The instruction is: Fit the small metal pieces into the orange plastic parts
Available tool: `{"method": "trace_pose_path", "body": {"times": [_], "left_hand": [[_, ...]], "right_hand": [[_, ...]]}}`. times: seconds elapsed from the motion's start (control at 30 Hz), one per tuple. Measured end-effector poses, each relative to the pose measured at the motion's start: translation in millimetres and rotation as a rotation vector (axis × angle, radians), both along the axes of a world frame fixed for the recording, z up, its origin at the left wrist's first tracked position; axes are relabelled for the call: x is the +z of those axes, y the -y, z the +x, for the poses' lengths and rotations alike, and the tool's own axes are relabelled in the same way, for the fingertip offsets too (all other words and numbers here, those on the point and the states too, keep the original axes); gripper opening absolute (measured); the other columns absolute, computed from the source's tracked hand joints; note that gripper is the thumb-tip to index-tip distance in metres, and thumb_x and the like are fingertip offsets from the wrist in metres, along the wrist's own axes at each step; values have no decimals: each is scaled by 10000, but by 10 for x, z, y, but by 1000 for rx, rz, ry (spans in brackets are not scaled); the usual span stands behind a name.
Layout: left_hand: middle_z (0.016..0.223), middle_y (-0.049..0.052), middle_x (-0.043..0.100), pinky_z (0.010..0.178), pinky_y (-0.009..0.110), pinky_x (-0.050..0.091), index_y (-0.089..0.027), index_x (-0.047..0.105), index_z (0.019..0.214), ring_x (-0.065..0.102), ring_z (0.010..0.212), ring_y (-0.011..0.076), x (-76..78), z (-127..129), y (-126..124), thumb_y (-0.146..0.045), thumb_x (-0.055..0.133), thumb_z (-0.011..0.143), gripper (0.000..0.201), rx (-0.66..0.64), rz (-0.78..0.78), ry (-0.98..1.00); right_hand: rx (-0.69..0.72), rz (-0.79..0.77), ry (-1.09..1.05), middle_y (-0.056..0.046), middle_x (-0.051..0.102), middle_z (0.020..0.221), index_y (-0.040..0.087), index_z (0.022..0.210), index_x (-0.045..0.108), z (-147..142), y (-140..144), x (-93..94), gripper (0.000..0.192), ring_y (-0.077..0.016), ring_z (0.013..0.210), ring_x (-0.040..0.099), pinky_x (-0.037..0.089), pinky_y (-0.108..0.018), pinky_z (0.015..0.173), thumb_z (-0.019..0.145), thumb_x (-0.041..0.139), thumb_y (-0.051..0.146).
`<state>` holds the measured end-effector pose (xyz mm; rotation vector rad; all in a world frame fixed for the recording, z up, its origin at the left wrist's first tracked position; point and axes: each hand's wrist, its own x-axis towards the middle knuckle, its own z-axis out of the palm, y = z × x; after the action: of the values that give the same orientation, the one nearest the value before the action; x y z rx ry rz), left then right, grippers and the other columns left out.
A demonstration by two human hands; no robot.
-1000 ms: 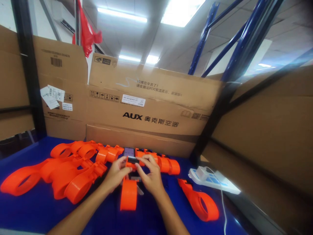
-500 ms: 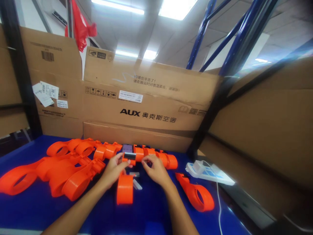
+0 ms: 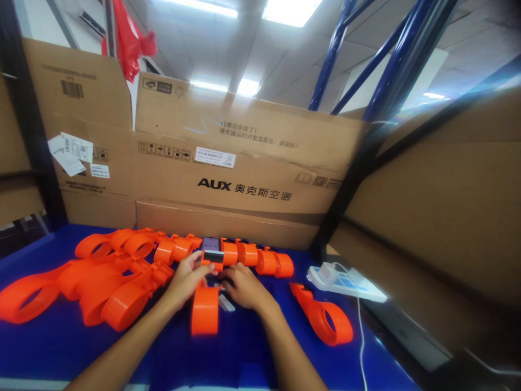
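My left hand [image 3: 188, 279] is closed on an orange tape dispenser [image 3: 205, 310], whose wide ring hangs toward me and whose head carries a dark and silvery strip [image 3: 214, 256]. To its right, my right hand [image 3: 244, 287] reaches low with curled fingers beside the dispenser. Its fingertips are partly hidden, so what they pinch cannot be made out. A small light-grey strip [image 3: 227, 303] lies on the blue table [image 3: 252, 347] just below those fingers. Behind the held dispenser stands a phone [image 3: 211, 244] with its screen lit.
Several similar orange dispensers [image 3: 126, 307] lie piled on the left, and more [image 3: 266, 262] form a row at the back. A single orange dispenser [image 3: 331, 326] rests on the right, near a white power strip [image 3: 345, 282] with its cable. Cardboard [image 3: 244, 217] walls the back.
My right hand has moved left and down to the small grey strips, covering one of them. My left hand keeps the tape dispenser in nearly the same place. The view has shifted slightly.
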<state>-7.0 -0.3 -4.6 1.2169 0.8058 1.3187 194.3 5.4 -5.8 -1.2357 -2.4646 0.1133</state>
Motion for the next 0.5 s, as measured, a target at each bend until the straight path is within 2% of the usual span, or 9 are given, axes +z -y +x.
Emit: {"method": "trace_pose_path", "body": {"times": [0.3, 0.5], "left_hand": [[815, 50, 753, 423, 201, 448, -156, 633, 1110, 567, 441, 97, -26, -1, -15, -387, 765, 764, 437, -7, 26, -41], [827, 58, 751, 434, 201, 458, -149, 616, 1159, 562, 446, 96, -25, -9, -8, -393, 753, 783, 469, -13, 19, -41]], "right_hand": [[-66, -70, 40, -74, 714, 994, 194, 925, 691, -30, -69, 15, 175, -215, 951, 617, 409, -277, 811, 843, 563, 108], [-76, -36, 61, -88, 681, 1039, 188, 970, 652, 49, -28, 19, 154, -219, 947, 588, 402, -296, 835, 868, 551, 131]]}}
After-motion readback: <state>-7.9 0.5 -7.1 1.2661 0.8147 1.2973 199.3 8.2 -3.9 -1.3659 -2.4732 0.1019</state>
